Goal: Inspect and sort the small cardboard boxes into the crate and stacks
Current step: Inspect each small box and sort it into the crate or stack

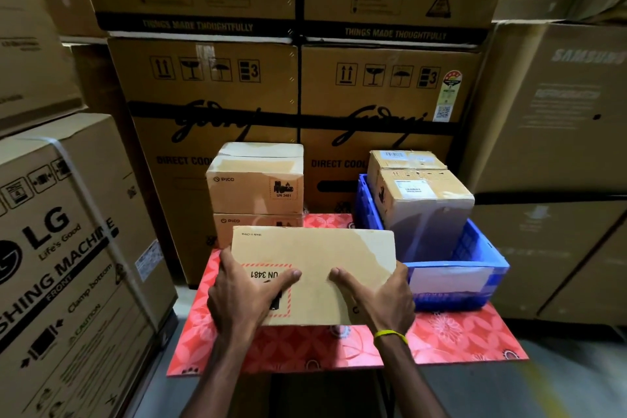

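Note:
I hold a small cardboard box (315, 258) with a red-bordered UN 3481 label upside down toward me, above the red patterned table (458, 332). My left hand (246, 295) grips its left side and my right hand (376, 295) its right side, thumbs on the near face. Behind it, at the table's back left, stands a stack of PICO boxes (256, 190). On the right, a blue crate (475, 254) holds two taped cardboard boxes (424, 200), one behind the other.
Large appliance cartons wall in the table: Godrej cartons (210, 105) behind, an LG washing machine carton (68, 248) on the left, Samsung cartons (559, 112) on the right. Grey floor shows beside and below the table's front edge.

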The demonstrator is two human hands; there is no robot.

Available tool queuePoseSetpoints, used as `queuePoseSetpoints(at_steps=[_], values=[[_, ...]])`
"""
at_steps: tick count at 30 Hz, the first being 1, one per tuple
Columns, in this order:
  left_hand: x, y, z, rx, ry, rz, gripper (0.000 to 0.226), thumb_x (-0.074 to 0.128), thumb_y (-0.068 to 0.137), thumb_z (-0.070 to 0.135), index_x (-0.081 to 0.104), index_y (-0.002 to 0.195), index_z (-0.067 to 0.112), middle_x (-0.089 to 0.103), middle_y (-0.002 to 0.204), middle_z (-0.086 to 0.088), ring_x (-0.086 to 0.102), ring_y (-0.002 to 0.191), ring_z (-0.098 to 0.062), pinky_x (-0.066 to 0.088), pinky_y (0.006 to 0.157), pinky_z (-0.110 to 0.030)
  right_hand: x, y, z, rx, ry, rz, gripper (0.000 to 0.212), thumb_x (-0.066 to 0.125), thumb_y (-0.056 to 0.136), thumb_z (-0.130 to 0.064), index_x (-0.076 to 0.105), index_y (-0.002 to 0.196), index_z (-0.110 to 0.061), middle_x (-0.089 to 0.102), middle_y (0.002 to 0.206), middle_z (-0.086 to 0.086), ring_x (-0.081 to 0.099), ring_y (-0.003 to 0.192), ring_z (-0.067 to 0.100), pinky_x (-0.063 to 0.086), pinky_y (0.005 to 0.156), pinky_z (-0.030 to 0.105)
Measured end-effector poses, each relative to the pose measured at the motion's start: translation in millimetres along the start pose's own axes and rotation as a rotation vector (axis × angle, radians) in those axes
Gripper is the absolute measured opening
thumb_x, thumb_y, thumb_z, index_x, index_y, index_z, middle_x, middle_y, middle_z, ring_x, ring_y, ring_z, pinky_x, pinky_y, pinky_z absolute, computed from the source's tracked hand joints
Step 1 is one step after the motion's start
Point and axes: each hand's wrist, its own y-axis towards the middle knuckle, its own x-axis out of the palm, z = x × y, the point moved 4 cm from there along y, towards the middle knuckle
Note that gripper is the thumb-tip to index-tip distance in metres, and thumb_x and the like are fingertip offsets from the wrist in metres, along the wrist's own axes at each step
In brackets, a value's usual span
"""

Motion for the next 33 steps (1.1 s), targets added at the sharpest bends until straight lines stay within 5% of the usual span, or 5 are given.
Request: queuePoseSetpoints(at_steps=[8, 13, 20, 27, 33], values=[[-8.2, 2.0, -27.3, 0.183, -0.214, 0.013, 0.133, 0.086, 0.033, 0.083, 0.038, 0.141, 0.022, 0.060, 0.123, -0.001, 0.063, 0.115, -0.028, 0.059, 0.092, -0.051, 11.6, 21.3, 27.7, 0.302, 0.466, -0.149, 0.105, 0.050, 0.056, -0.108, 0.073, 0.105, -0.018, 0.076, 0.104, 0.008, 0.069, 0.097, 0.032, 0.056, 0.095, 0.054], [-8.6, -10.4, -34.1, 0.227, -0.452, -0.039, 0.102, 0.104, 0.043, 0.050, 0.044, 0.125, 0.042, 0.058, 0.121, 0.014, 0.061, 0.110, 0.008, 0.056, 0.087, -0.012, 12.5, 21.2, 33.5, 0.288, 0.724, -0.206, 0.057, 0.080, 0.064, -0.053, 0.075, 0.109, -0.019, 0.077, 0.108, 0.010, 0.068, 0.089, 0.025, 0.053, 0.075, 0.039], [-25.9, 12.1, -29.2, -0.054, -0.675, -0.047, 0.106, 0.061, 0.052, 0.101, 0.049, 0.135, 0.036, 0.060, 0.120, 0.003, 0.063, 0.114, -0.030, 0.052, 0.099, -0.056, 9.0, 20.7, 57.2, 0.116, 0.788, -0.310, 0.084, 0.094, 0.049, -0.036, 0.065, 0.125, -0.017, 0.073, 0.122, 0.016, 0.072, 0.105, 0.029, 0.059, 0.082, 0.046], [-30.3, 20.2, -6.5, -0.138, -0.211, -0.046, 0.104, 0.066, 0.047, 0.096, 0.052, 0.121, 0.024, 0.056, 0.119, -0.007, 0.058, 0.113, -0.034, 0.050, 0.100, -0.053, 16.7, 20.2, 59.7, -0.022, 0.670, -0.470, 0.092, 0.076, 0.047, 0.010, 0.058, 0.133, -0.017, 0.072, 0.122, 0.003, 0.073, 0.104, 0.011, 0.062, 0.066, 0.031], [-21.5, 8.2, 8.9, -0.123, -0.189, 0.125, 0.102, 0.073, 0.041, 0.092, 0.048, 0.110, 0.022, 0.073, 0.106, -0.010, 0.068, 0.103, -0.037, 0.053, 0.087, -0.046, 20.1, 7.1, 32.4, 0.127, 0.485, -0.264, 0.098, 0.096, 0.038, -0.052, 0.059, 0.121, -0.018, 0.077, 0.112, 0.006, 0.074, 0.104, 0.028, 0.060, 0.092, 0.044]])
